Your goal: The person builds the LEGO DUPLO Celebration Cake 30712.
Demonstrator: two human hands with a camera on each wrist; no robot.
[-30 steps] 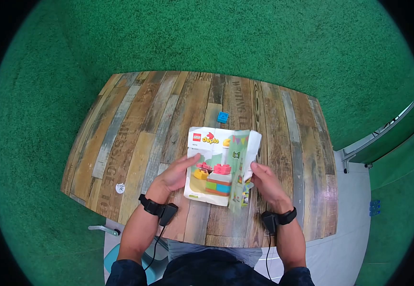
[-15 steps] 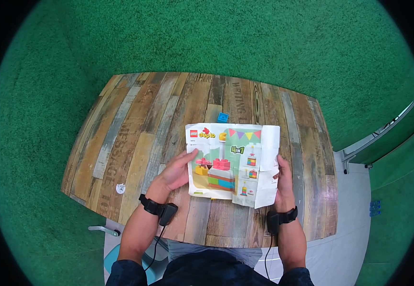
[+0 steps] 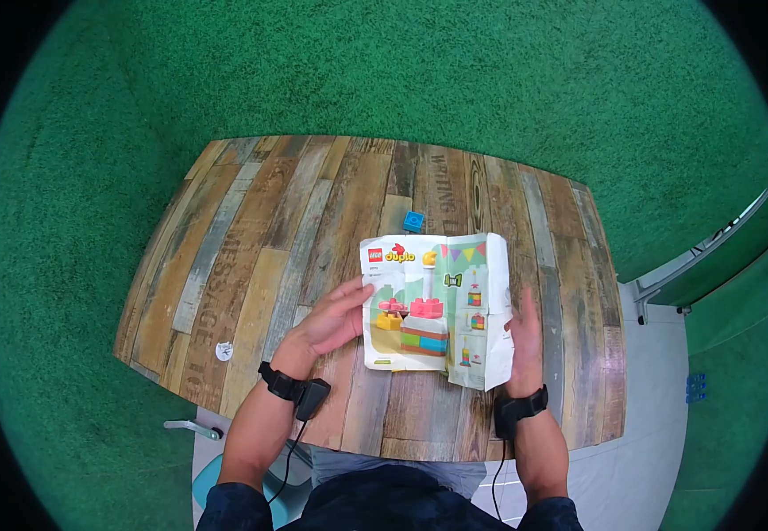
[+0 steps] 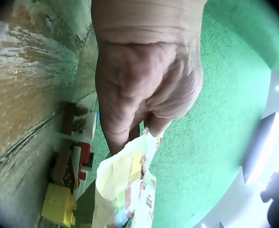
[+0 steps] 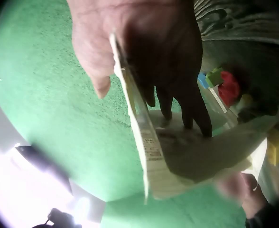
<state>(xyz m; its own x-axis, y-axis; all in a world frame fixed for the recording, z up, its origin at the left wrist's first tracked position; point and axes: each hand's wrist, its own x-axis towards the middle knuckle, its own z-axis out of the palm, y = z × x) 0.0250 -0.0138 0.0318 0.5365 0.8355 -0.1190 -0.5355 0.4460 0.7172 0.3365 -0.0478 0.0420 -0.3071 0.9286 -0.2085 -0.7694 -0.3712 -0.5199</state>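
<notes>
A creased LEGO Duplo instruction sheet [image 3: 408,274], printed with a brick cake and candle, is held up over the table. My left hand [image 3: 332,323] pinches its left edge, thumb in front and fingers behind. On the other side, my right hand [image 3: 526,345] has its fingers straight behind the folded right panel, with the thumb away from the paper. Below the sheet, hidden from the head view, lie a yellow brick [image 4: 58,204], a red brick [image 4: 84,153] and brown ones in the left wrist view. The right wrist view shows a green brick [image 5: 214,77] there too.
A blue brick [image 3: 414,221] lies on the wood-plank table [image 3: 251,221] just beyond the sheet. A round white sticker [image 3: 223,351] is at the table's left front. Cables run down from both wrist cameras.
The sheet's right panels have swung outward, then folded partly back, and the sheet has shifted slightly right. My right hand has moved outward, its thumb now off the paper. The left hand keeps its grip.
</notes>
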